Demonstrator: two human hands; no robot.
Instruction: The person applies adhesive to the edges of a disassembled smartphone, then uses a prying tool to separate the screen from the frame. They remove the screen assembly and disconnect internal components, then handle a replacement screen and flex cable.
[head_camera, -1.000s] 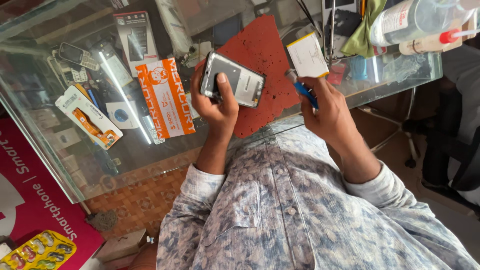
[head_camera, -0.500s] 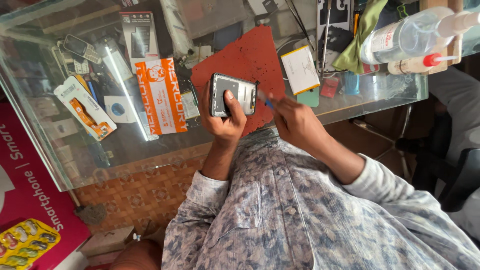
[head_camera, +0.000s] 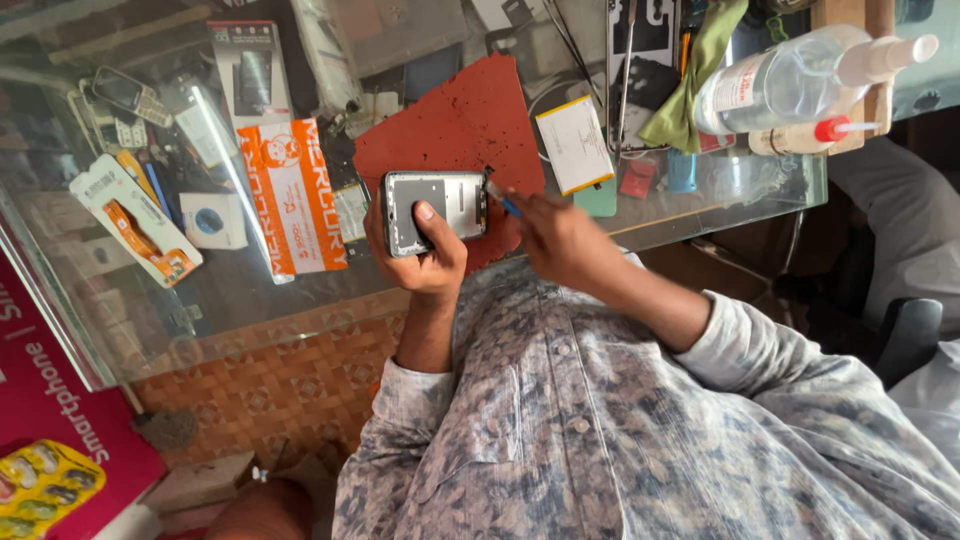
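Over the glass desk's (head_camera: 700, 200) near edge, the left hand (head_camera: 425, 255) clamps the opened phone (head_camera: 437, 208) while the right hand (head_camera: 560, 235) pinches a blue-handled tool (head_camera: 503, 200) at its corner, seemingly prying, which calls for steady, gentle leverage.

Buttoned shirt — grey-blue mottled print (floral-looking), long sleeves, cuffs pushed up, bare forearms

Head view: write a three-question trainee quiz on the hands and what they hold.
1. True or false: the left hand holds the opened phone above the red mat.
2. What does the right hand bring to the phone's edge?
A. a blue-handled tool
B. a spray bottle
C. a cloth
3. Which surface bears the mat?

Key: 1 true; 2 A; 3 the glass counter.
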